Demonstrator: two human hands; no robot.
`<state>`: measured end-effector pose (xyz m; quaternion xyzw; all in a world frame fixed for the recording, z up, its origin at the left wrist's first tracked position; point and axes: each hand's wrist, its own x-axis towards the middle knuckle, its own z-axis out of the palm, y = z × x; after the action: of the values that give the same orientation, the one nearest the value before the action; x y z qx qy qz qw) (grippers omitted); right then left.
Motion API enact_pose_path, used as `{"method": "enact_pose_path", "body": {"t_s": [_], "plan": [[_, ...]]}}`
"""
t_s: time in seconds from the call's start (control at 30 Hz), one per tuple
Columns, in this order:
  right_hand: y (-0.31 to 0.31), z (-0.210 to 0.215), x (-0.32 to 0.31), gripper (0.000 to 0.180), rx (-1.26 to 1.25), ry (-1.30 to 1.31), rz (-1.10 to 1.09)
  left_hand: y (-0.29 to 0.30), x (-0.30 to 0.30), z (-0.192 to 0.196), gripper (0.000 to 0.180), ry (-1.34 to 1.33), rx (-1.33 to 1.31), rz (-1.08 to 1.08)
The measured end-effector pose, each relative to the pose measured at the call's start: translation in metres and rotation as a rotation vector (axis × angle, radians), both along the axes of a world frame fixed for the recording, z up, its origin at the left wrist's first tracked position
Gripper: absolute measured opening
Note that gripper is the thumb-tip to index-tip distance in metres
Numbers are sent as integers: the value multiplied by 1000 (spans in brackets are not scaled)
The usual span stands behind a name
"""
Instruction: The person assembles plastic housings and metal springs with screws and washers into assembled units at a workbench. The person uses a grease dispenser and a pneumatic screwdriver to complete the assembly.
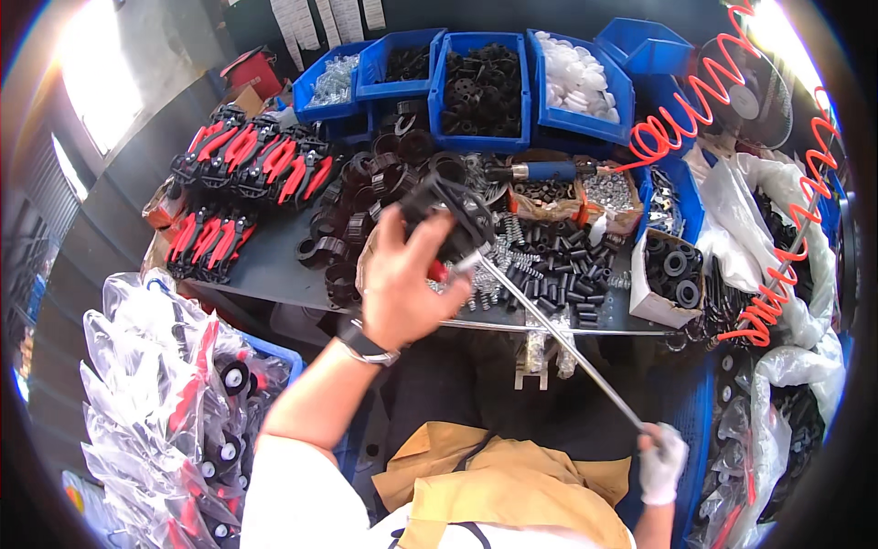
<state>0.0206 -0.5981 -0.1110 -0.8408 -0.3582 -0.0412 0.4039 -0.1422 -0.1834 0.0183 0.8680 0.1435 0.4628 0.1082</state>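
My bare left hand (407, 291), with a band at the wrist, is closed around a black plastic assembly (462, 220) with a bit of red on it. Motion smears this part somewhat. A long thin metal rod (569, 344) runs from the assembly down to the lower right. At its lower end, my right hand (664, 465), in a white glove with bare fingertips, pinches the rod. Just beyond the assembly, springs and short black sleeves (567, 270) lie heaped on the bench. Black curved clips (389, 169) are piled left of it.
Blue bins (529, 101) of small parts line the back. Red-and-black assemblies (247, 165) fill the bench's left. A blue air screwdriver (549, 171) hangs on a coiled red hose (722, 82). Bagged parts (165, 403) stand at lower left. A box of black rings (668, 279) sits right.
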Motion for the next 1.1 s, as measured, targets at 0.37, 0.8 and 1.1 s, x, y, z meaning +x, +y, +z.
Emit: {"method": "enact_pose_path", "body": {"t_s": [0.37,0.8,1.1], "plan": [[361,85,124,21,50,-391,394,46,-59,60,81,806,-181,-250],[434,60,172,24,-570,-656,386,-25,-66,54,30,92,40,-446],[315,163,87,23,334,798,674,-31,-11,27,59,-190,14,-69]]}}
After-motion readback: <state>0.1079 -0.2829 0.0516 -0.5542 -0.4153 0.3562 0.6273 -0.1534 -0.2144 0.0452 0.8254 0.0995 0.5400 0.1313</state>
